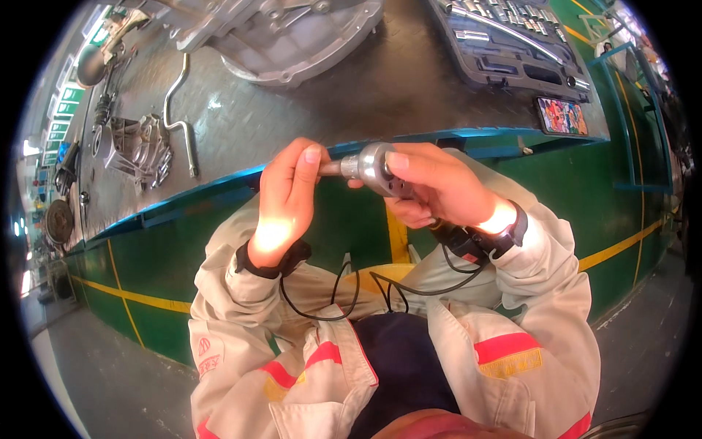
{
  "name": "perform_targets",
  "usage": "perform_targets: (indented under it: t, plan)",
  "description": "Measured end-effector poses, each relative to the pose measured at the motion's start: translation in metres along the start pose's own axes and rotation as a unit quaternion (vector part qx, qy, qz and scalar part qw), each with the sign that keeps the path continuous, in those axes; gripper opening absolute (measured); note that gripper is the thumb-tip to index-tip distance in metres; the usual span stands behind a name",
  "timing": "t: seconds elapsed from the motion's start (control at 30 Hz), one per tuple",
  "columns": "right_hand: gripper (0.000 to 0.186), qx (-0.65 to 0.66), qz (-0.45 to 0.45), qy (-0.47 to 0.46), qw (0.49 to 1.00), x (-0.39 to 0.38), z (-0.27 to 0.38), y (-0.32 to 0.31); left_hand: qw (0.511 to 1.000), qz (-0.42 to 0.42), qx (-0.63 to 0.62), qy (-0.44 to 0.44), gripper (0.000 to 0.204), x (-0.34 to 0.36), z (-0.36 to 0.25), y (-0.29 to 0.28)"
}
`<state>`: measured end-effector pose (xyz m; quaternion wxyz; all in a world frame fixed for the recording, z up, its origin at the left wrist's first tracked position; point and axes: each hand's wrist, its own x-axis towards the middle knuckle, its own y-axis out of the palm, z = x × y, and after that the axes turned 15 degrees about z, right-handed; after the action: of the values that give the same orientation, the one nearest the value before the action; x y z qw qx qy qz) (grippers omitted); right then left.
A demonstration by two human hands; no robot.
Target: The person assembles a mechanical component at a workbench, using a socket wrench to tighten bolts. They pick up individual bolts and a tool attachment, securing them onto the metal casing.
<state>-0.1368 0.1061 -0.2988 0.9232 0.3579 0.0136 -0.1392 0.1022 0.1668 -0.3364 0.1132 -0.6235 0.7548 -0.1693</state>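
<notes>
A chrome ratchet wrench [375, 170] is in front of my body, just off the near edge of the workbench. My right hand [442, 183] is closed around its round head, thumb lying on top; the handle is mostly hidden by the hand. A short socket piece [349, 167] projects from the head toward the left. My left hand [289, 179] pinches the narrower end of that piece between thumb and fingers, so its tip is covered. Both wrists wear black straps with cables.
The metal workbench [307, 113] carries a large cast housing [292, 44], a bent metal rod [175, 110] and a small cast assembly [139, 150]. At right lie an open socket tool case [504, 51] and a phone [562, 116]. Below is green floor with yellow lines.
</notes>
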Motion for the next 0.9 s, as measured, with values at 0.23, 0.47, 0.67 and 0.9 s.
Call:
perform_targets:
  t: [0.23, 0.47, 0.67, 0.9]
  plan:
    - [0.046, -0.014, -0.085, -0.026, 0.996, -0.002, 0.003, -0.007, 0.995, 0.045, -0.089, -0.032, 0.027, -0.002, -0.001, 0.006]
    - [0.054, 0.101, -0.074, -0.126, 0.984, -0.006, 0.010, -0.022, 0.995, 0.019, -0.086, -0.051, 0.020, 0.000, 0.000, -0.002]
    - [0.043, 0.140, -0.312, -0.350, 0.872, -0.018, 0.044, -0.056, 0.990, 0.037, -0.107, -0.089, 0.016, 0.003, 0.010, -0.003]
    - [0.030, 0.271, -0.365, -0.495, 0.740, -0.022, 0.123, -0.136, 0.996, 0.071, -0.023, -0.049, 0.018, 0.000, 0.017, 0.003]
